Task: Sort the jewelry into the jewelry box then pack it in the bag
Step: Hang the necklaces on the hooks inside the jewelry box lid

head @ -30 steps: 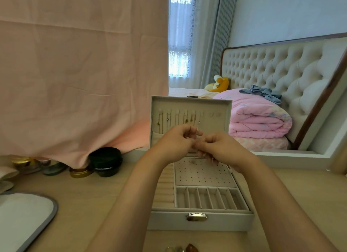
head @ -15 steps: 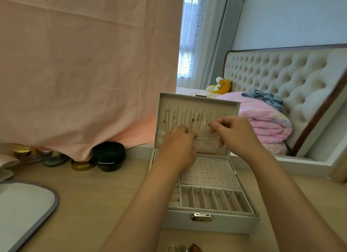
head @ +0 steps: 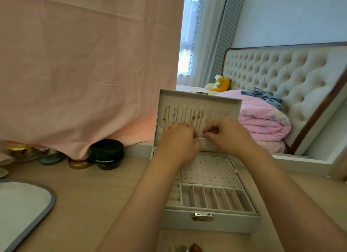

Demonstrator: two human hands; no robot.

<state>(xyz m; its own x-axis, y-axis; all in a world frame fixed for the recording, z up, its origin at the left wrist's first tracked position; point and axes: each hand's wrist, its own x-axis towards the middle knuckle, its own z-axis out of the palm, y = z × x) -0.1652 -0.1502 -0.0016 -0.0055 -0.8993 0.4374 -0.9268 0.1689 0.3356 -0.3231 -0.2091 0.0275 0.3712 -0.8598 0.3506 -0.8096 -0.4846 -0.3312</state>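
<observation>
Jewelry box (head: 210, 221): necklaces (head: 192, 117) hang in its lid; our right hand (head: 228, 136) pinches the pocket rim (head: 201, 138), the left hand (head: 178, 142) grip we cannot tell; rings (head: 178, 249) and bagging remain.

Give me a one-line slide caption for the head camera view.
Left hand and right hand hold the lid pocket of the open jewelry box, beneath hung necklaces.

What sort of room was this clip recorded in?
Most likely a bedroom, at a dressing table: a bed with a tufted headboard and a folded pink quilt sits behind, and small lidded jars stand on the wooden table beside the open jewelry box.
</observation>
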